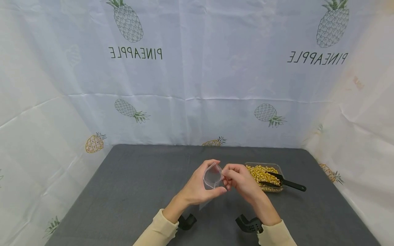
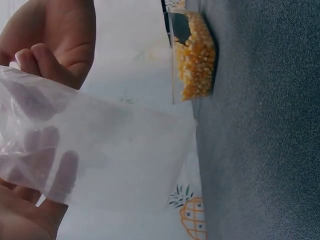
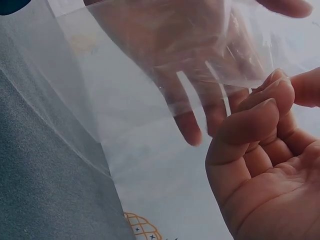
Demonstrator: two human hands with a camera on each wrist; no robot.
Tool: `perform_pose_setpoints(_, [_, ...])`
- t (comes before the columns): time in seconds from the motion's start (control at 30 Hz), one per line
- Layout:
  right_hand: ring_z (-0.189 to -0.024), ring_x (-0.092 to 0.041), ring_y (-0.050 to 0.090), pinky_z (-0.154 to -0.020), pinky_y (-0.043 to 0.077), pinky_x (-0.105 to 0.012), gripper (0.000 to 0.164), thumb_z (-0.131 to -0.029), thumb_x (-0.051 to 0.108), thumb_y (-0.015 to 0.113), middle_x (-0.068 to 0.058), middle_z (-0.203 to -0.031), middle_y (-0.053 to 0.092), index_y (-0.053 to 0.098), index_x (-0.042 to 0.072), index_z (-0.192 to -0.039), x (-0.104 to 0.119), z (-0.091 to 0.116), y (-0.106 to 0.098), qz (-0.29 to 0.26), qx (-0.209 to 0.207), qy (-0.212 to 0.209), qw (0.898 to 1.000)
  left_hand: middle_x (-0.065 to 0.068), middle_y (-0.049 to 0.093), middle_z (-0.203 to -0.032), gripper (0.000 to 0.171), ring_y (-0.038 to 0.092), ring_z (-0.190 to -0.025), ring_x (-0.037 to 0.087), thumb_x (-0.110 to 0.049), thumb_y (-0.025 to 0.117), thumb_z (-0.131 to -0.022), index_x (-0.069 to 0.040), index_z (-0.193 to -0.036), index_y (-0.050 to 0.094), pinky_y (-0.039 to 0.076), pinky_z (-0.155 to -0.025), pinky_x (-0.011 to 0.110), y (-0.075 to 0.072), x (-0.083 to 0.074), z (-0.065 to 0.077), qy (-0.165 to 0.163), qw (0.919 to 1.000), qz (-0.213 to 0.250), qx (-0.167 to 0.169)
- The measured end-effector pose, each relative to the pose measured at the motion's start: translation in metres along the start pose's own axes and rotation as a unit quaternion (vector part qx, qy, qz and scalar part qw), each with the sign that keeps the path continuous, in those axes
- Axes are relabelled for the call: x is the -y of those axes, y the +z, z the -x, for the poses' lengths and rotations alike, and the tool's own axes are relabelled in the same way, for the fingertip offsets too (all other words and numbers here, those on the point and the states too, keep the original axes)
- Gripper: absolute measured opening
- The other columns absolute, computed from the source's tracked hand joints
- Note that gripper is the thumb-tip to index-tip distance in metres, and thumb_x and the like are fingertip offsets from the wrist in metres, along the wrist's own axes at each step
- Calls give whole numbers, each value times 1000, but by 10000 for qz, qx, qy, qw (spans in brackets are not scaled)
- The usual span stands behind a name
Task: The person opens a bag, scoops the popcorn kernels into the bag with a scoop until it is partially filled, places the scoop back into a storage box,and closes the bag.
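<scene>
A clear plastic bag (image 1: 213, 176) is held up over the front middle of the table, its mouth spread into a rounded opening. My left hand (image 1: 197, 189) curves round the bag from the left, thumb on the near side and fingers on the far side. At the right edge of the mouth, my right hand (image 1: 241, 180) pinches the rim between thumb and curled fingers. In the left wrist view the bag's body (image 2: 125, 155) hangs flat below both hands. Through the clear film, the left hand's fingers (image 3: 187, 127) show in the right wrist view.
Right of my right hand stands a clear plastic container (image 1: 279, 168) of yellow corn kernels (image 1: 260, 173). A black scoop (image 1: 293, 185) lies in the corn, its handle sticking out to the right. Pineapple-print cloth (image 1: 197, 75) surrounds the grey table (image 1: 138, 191) at the back and sides.
</scene>
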State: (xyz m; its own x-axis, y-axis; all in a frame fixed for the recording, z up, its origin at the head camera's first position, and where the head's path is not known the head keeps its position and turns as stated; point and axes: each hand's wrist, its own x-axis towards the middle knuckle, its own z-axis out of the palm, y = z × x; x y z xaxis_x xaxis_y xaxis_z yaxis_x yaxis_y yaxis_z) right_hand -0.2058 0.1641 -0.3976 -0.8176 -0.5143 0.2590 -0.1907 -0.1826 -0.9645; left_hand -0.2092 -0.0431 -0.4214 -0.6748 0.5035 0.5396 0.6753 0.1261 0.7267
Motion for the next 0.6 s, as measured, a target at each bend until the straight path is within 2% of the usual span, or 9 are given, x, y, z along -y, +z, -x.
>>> perform_pose_setpoints(0.1, [-58, -9, 51, -55, 47, -30, 25, -105, 10, 50, 1, -73, 58, 63, 7, -83, 0, 0, -1, 128, -45, 89, 9999, 2, 60, -115, 63, 59, -102, 15, -33, 77, -89, -12, -140, 46, 52, -86, 34, 0, 1, -1, 134, 9998, -77, -144])
perform_pose_setpoints(0.2, [-57, -11, 50, -55, 46, -31, 26, -105, 11, 50, 1, -73, 57, 62, 6, -83, 0, 1, -3, 226, -69, 148, 9996, 2, 60, -109, 60, 57, -97, 15, -35, 76, -90, -8, -136, 49, 52, -83, 33, 1, 1, -1, 277, 9992, -157, -223])
perform_pose_setpoints(0.33, [-58, -12, 50, -55, 47, -31, 26, -105, 12, 51, 0, -73, 57, 61, 4, -83, 1, 1, -5, 323, -123, 227, 9991, 1, 59, -110, 58, 57, -96, 14, -37, 76, -90, -11, -134, 50, 51, -82, 31, 0, 1, -1, 302, 9989, -261, -238])
perform_pose_setpoints(0.6, [-58, -14, 51, -55, 49, -35, 32, -104, 12, 53, -3, -72, 57, 57, -14, -86, 7, 3, -6, 874, -419, 393, 9945, -2, 59, -112, 49, 60, -98, 10, -37, 79, -88, -16, -126, 55, 53, -86, 30, -5, 1, -2, 397, 9966, -693, -215])
